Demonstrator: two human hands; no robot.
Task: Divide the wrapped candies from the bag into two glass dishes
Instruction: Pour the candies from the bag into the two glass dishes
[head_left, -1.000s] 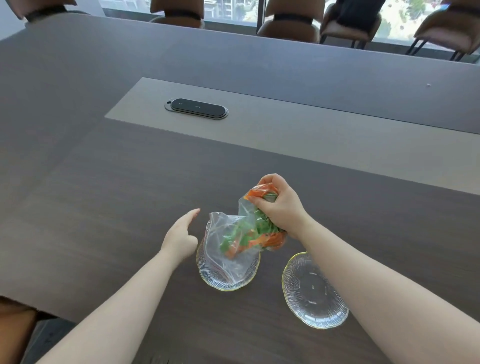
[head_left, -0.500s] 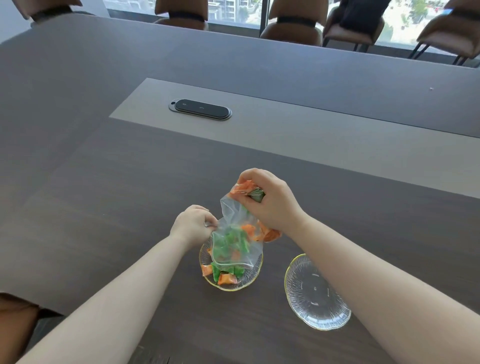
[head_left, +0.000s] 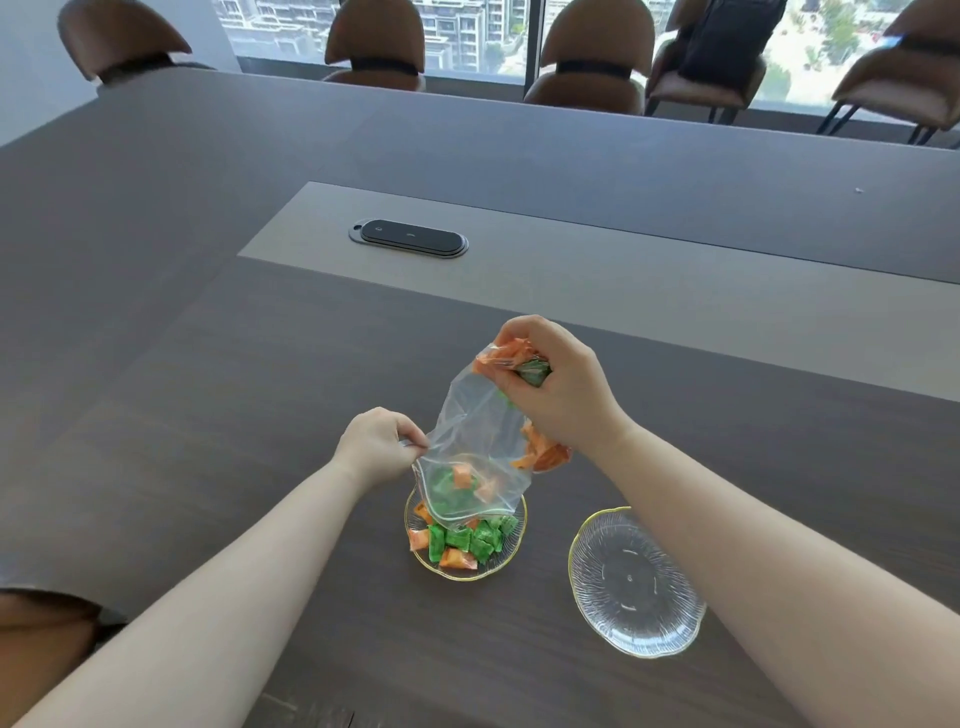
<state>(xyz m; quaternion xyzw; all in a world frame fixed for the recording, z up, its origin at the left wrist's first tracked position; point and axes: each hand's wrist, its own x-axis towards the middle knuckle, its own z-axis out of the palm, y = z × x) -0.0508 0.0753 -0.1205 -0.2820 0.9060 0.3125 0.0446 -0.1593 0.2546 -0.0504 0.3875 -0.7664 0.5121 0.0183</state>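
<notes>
Pouring mid-way here: right hand (head_left: 561, 395) squeezing the bag (head_left: 478, 447) bottom-up with candies trapped, left hand (head_left: 376, 444) pinching its mouth over the filled left dish (head_left: 415, 519), empty right dish (head_left: 636, 582) just beside, nearer the right arm.

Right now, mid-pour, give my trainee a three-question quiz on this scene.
1. True or false: the right dish holds candies.
2. Which hand pinches the bag at its mouth: A) left hand B) right hand?
3. What two colours are the candies in the left dish?

Key: 1 false, it holds none. 2 A; the right hand grips the raised bottom end. 3 green and orange.
</notes>
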